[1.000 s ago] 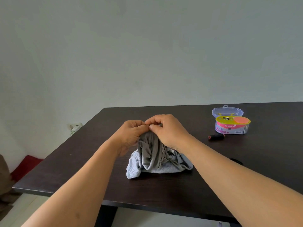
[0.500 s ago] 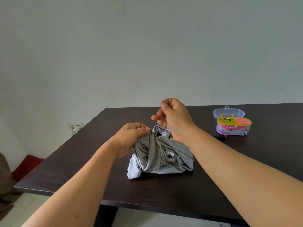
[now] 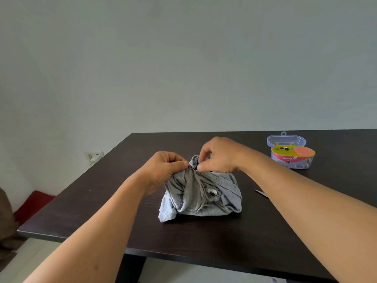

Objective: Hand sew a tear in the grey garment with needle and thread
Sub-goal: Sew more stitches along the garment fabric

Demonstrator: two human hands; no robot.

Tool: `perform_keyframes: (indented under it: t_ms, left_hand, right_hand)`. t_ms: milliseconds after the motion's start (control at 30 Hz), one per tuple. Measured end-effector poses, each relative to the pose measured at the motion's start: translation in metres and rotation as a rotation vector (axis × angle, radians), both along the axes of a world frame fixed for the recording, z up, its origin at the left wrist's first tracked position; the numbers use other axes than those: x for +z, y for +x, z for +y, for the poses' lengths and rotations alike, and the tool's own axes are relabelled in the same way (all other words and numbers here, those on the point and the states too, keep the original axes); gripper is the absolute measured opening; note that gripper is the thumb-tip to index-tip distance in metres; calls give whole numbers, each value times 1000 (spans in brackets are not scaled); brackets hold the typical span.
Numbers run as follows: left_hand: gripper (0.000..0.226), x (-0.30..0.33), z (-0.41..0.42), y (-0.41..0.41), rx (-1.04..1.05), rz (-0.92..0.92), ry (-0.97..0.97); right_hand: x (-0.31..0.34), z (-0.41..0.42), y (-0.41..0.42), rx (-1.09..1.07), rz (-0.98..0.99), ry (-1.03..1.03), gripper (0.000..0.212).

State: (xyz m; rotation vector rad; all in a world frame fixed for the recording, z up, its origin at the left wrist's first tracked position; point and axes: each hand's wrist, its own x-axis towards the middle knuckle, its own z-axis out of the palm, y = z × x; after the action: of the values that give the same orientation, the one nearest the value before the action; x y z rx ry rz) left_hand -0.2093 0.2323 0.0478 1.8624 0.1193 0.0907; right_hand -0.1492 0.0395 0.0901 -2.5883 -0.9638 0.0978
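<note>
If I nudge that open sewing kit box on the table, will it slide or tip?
The sewing kit box looks like light clear plastic on a smooth table, so it would probably slide. Its open lid hangs behind, so it might flap or tip the box backward.

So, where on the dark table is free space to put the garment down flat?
The dark wooden table is bare along its left side, from the left hand to the left edge, and in front of the crumpled grey garment. The right is crowded: the clear plastic sewing kit box and a small metal tip.
</note>
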Motion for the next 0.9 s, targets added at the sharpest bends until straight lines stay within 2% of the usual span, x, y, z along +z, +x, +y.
perform_keyframes:
  t_ms: [67, 100, 233, 300, 400, 467, 533, 667, 733, 800, 833, 900]
  left_hand:
    - [7, 0, 1, 0, 9, -4, 7]
    - [7, -1, 1, 0, 12, -4, 8]
    - [6, -6, 4, 1, 10, 6, -5]
    - [6, -8, 3, 1, 5, 9, -1]
    - [6, -10, 0, 1, -3, 15, 6]
    - [6, -10, -1, 1, -10, 19, -2]
    - [7, -9, -1, 0, -25, 28, -1]
    - [7, -11, 3, -2, -49, 68, 14]
    - [6, -14, 6, -3, -44, 74, 4]
    - [7, -16, 8, -3, -36, 75, -4]
    - [7, -17, 9, -3, -29, 73, -7]
    - [10, -17, 11, -1, -14, 58, 2]
  right_hand:
    - [-3, 1, -1, 25, 62, -12, 6]
    - [-5, 1, 0, 22, 122, 66, 8]
    - [-8, 6, 2, -65, 494, 609, 7]
    - [-10, 10, 4, -81, 655, 806, 9]
    - [-14, 16, 4, -44, 854, 961, 16]
    - [-16, 19, 2, -13, 908, 970, 17]
    - [-17, 23, 1, -16, 873, 964, 17]
    - [-15, 29, 9, -79, 755, 1102, 18]
    - [-13, 28, 12, -105, 631, 1082, 16]
    - [-11, 25, 13, -113, 349, 844, 11]
    - [-11, 23, 12, -88, 205, 652, 9]
    - [-11, 21, 10, -6, 43, 242, 18]
